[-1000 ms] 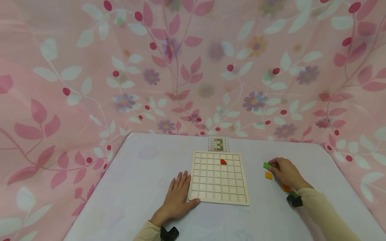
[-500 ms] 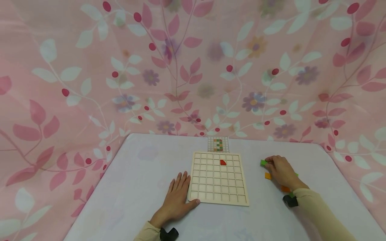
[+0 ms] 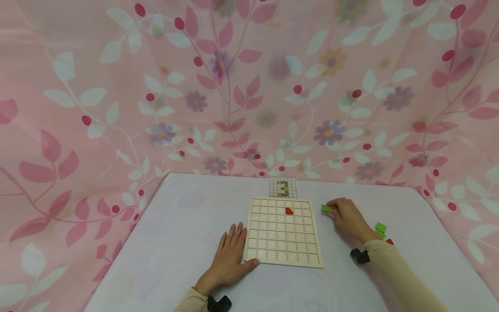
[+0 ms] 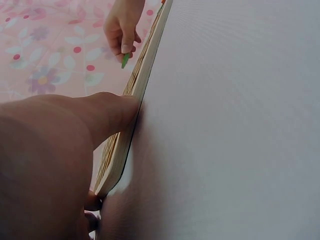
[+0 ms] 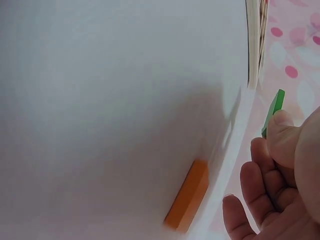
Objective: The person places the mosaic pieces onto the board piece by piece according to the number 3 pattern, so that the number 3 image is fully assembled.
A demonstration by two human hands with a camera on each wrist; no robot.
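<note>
Both hands are at the pale wooden grid board [image 3: 283, 230] on the white table [image 3: 183, 225]: the left hand [image 3: 229, 255] lies flat, fingers straight, its thumb touching the board's near left corner, while the right hand [image 3: 348, 218] pinches a small green square tile [image 3: 325, 208] just beside the board's right edge. One red quarter-round piece [image 3: 289, 210] sits in a cell near the far edge.

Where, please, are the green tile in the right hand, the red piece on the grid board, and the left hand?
green tile [image 3: 325, 208], head view, its top face.
red piece [image 3: 289, 210], head view, its middle.
left hand [image 3: 229, 255], head view, its back.
</note>
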